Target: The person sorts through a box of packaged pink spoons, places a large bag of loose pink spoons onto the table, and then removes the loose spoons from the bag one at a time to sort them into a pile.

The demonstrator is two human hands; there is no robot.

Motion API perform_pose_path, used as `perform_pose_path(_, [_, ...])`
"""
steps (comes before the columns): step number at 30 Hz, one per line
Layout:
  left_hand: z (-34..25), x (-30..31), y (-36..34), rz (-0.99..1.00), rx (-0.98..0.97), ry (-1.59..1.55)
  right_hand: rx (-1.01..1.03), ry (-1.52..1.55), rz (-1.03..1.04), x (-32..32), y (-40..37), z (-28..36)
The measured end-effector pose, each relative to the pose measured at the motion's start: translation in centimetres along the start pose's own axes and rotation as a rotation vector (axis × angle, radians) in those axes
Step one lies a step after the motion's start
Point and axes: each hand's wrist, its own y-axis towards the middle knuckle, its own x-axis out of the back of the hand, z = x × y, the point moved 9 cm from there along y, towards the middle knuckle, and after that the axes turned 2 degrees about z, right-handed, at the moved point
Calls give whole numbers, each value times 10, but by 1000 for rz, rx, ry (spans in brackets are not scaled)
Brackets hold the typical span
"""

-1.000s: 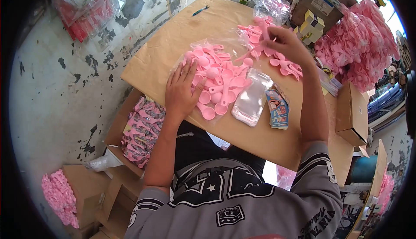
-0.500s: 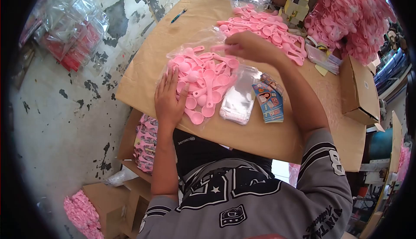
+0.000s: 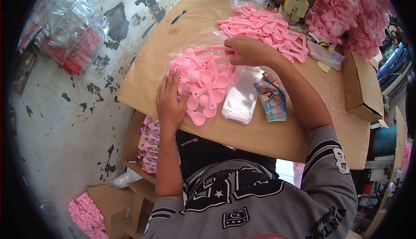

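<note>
Landmark taken: the spoon pile (image 3: 206,83), a heap of pink measuring spoons lying on a slit clear plastic bag in the middle of the cardboard-covered table (image 3: 173,39); left hand (image 3: 171,102) lay flat on the near-left edge of the pile, fingers spread and open, gripping nothing, only pressing on spoons and plastic; right hand (image 3: 247,51) was at the far edge of the pile, fingers closed in a pinch on the handle of one pink spoon (image 3: 219,48), held just above the heap; judged from the layout, the work was mid-way at best; a box of packed sets (image 3: 149,145) sat under the table edge below the pile, already well filled, which read as finished output; much was left, since the pile was deep, a second loose heap (image 3: 264,28) lay beyond it, and a large mass of pink spoons (image 3: 351,18) bulked well to the far right of it; just right of the pile, touching its plastic, lay a stack of empty clear bags (image 3: 242,98), and beside that a fan of printed cards (image 3: 271,100), both seemingly unused stock; a pen (image 3: 178,16) lay far-left of the pile, well apart; a brown carton (image 3: 362,87) stood to the right, past the cards; small yellow boxes (image 3: 297,2) beyond the second heap; nothing blocked either hand, though the tangle of spoon handles and the loose plastic rucked up round the pile looked apt to snag a picked spoon.
</note>
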Motion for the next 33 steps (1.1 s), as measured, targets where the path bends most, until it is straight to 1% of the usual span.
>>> perform_pose_path(2, [1,-1,0,9,6,-9,35,125,-2,17,-2,12])
perform_pose_path(5, [5,-4,0,23,21,-41,138,549,-242,44,-5,9])
perform_pose_path(8, [2,-3,0,21,24,-48,-16,234,-374,81,-19,-7])
perform_pose_path(9, [2,-3,0,20,26,-46,-130,165,-360,88,-23,-22])
perform_pose_path(11, [2,-2,0,16,30,-39,-203,-558,-571,92,-39,-46])
perform_pose_path(12, [2,-2,0,16,31,-34,-235,-924,-664,94,-45,-31])
perform_pose_path(13, [1,-3,0,17,30,-28,-346,-860,-631,92,-44,-37])
perform_pose_path(15, [1,-2,1,13,30,-22,-44,-385,-516,72,-29,-31])
perform_pose_path(16, [1,-3,1,14,30,-19,103,-146,-451,66,-23,-16])
perform_pose_path(18, [1,-4,0,16,31,-16,26,87,41,27,-1,3])
perform_pose_path(19, [1,-4,1,16,31,-13,103,82,74,8,1,10])
perform_pose_path(22, [1,-4,1,15,21,-27,98,-306,148,-39,4,5])
perform_pose_path(26, [3,-5,1,12,21,-21,101,-354,64,-40,7,11])
perform_pose_path(29, [3,-5,1,13,19,-18,155,-380,39,-34,6,15])
perform_pose_path(33, [1,-3,2,8,13,-24,219,-342,-28,-25,10,7])
